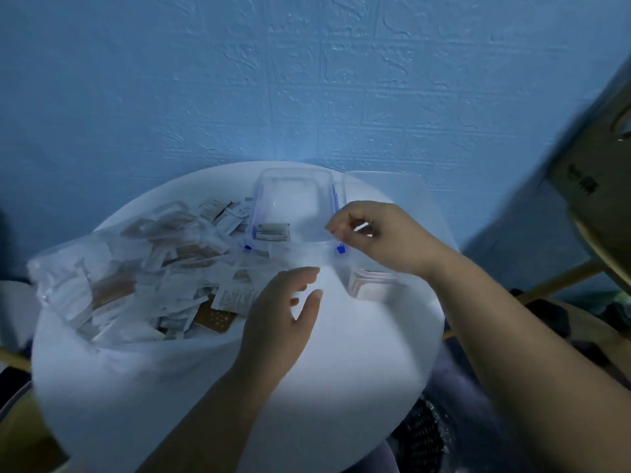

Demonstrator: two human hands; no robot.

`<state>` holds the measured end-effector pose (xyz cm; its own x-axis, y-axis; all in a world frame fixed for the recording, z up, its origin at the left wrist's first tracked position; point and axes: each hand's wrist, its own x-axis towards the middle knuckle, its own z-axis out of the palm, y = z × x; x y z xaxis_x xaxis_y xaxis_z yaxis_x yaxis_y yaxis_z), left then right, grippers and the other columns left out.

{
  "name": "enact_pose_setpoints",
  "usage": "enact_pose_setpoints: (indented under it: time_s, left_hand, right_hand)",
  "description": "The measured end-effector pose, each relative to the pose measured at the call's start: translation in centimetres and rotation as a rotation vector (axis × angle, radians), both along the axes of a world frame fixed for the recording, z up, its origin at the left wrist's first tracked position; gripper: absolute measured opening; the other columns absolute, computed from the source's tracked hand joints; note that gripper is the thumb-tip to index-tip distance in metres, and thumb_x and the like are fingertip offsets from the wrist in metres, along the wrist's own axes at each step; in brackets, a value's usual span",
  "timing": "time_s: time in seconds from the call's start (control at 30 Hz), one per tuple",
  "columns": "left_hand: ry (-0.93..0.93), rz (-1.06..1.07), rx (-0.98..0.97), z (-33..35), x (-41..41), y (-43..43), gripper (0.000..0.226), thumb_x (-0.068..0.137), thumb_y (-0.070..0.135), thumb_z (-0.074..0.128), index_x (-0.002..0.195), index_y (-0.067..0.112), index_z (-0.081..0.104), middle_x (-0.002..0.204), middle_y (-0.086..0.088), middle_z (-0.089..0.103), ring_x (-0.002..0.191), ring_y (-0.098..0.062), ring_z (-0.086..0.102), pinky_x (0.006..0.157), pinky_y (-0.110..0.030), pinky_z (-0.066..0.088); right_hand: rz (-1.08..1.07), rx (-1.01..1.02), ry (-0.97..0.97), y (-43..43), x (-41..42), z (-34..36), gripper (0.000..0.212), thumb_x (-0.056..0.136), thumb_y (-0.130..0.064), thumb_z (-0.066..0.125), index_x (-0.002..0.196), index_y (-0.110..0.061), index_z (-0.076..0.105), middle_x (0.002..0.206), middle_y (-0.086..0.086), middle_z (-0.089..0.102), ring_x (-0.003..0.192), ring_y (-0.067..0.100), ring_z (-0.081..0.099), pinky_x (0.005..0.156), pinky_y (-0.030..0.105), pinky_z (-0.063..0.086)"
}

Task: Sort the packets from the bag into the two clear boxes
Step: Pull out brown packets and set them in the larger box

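Open room over the near half of the table (pixel 324 377).
A bag (pixel 78 288) spilling packets (pixel 235 297) crowds the left; two clear boxes (pixel 293 186) (pixel 392 186) line the back.

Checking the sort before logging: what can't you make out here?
Head view, all three:
Print on the packets in the bag: blurred, too small.
Whether the right hand pinches a packet: curled fingers hide it.
Contents of the right clear box: blurred, partly behind the wrist.

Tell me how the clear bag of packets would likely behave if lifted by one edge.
Probably floppy: the bag lies slumped and wrinkled on the table. Its mouth looks open toward the left hand, so loose packets would likely spill. The thin film may be slippery.
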<state>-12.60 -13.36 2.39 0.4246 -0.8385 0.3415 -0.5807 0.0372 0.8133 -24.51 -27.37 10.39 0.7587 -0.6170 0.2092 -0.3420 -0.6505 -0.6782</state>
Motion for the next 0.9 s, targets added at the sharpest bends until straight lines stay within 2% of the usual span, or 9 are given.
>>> enact_pose_setpoints:
  time_s: [0.1,0.23,0.3,0.4,0.53,0.63,0.77,0.83,0.9]
  left_hand:
    - [-0.123,0.141,-0.010,0.3,2.8,3.3,0.013,0.088,0.023,0.058,0.099,0.022,0.066,0.095,0.013,0.060,0.085,-0.011,0.062,0.071,-0.012,0.045]
    - [-0.322,0.266,-0.025,0.1,6.8,7.2,0.038,0.086,0.033,0.041,0.095,0.010,0.069,0.091,-0.002,0.067,0.084,-0.017,0.059,0.075,-0.023,0.045]
    - [-0.388,0.297,0.076,-0.6,8.5,8.6,0.042,0.085,0.033,0.038,0.100,0.009,0.068,0.096,-0.007,0.067,0.090,-0.025,0.061,0.079,-0.030,0.048]
    - [-0.560,0.278,0.263,-2.1,9.7,9.8,0.049,0.083,0.034,0.035,0.107,0.006,0.067,0.106,-0.013,0.067,0.095,-0.032,0.064,0.081,-0.041,0.051]
    - [-0.826,0.145,0.412,-3.5,9.7,9.8,0.050,0.081,0.035,0.036,0.107,0.010,0.069,0.115,-0.012,0.065,0.100,-0.030,0.064,0.084,-0.046,0.051]
    - [-0.813,0.085,0.329,-3.5,9.5,9.7,0.046,0.084,0.032,0.036,0.108,0.011,0.069,0.114,-0.010,0.066,0.103,-0.029,0.063,0.094,-0.040,0.048]
    - [-0.686,0.143,0.240,-1.9,9.5,8.5,0.033,0.081,0.027,0.040,0.088,0.016,0.070,0.088,-0.001,0.068,0.077,-0.024,0.063,0.069,-0.031,0.051]
    - [-0.707,0.140,0.282,-1.5,9.7,7.6,0.030,0.075,0.030,0.044,0.084,0.017,0.070,0.084,0.000,0.067,0.071,-0.024,0.061,0.061,-0.033,0.051]
    - [-0.752,0.101,0.358,-1.3,9.9,6.8,0.030,0.067,0.036,0.055,0.086,0.020,0.072,0.085,0.002,0.069,0.070,-0.024,0.060,0.056,-0.036,0.052]
  right_hand:
    - [0.094,-0.087,-0.057,3.4,2.1,0.4,0.015,0.088,-0.009,0.058,0.095,-0.016,0.069,0.091,-0.005,0.067,0.082,0.009,0.059,0.075,0.020,0.048]
    - [0.268,0.009,0.020,7.5,5.3,-1.5,0.016,0.089,-0.008,0.058,0.099,-0.011,0.070,0.096,0.005,0.068,0.084,0.010,0.059,0.073,0.014,0.045]
    - [0.305,-0.063,0.118,8.4,7.0,-3.7,0.021,0.092,-0.013,0.055,0.108,-0.011,0.067,0.108,0.005,0.067,0.096,0.009,0.057,0.082,0.010,0.038]
    - [0.227,-0.183,0.260,8.6,8.9,-6.4,0.035,0.095,-0.023,0.049,0.128,-0.013,0.055,0.135,0.006,0.052,0.128,0.016,0.041,0.102,0.019,0.028]
    - [0.099,-0.238,0.433,8.9,10.3,-8.1,0.062,0.086,-0.043,0.059,0.140,-0.019,0.039,0.148,-0.001,0.034,0.135,0.017,0.030,0.108,0.031,0.032]
    - [0.043,-0.253,0.416,8.7,10.8,-8.3,0.064,0.080,-0.046,0.064,0.136,-0.021,0.045,0.144,-0.004,0.039,0.131,0.017,0.036,0.103,0.032,0.038]
    - [0.019,-0.294,0.397,8.4,10.7,-8.1,0.041,0.085,-0.026,0.057,0.126,-0.022,0.055,0.126,0.002,0.058,0.116,0.023,0.052,0.088,0.031,0.047]
    - [-0.026,-0.284,0.315,8.3,10.5,-8.0,0.028,0.084,-0.020,0.055,0.110,-0.019,0.065,0.109,0.005,0.067,0.101,0.026,0.060,0.078,0.032,0.050]
    - [-0.073,-0.220,0.200,8.1,10.1,-7.9,0.024,0.084,-0.016,0.055,0.104,-0.019,0.069,0.099,0.005,0.071,0.089,0.026,0.063,0.074,0.032,0.050]
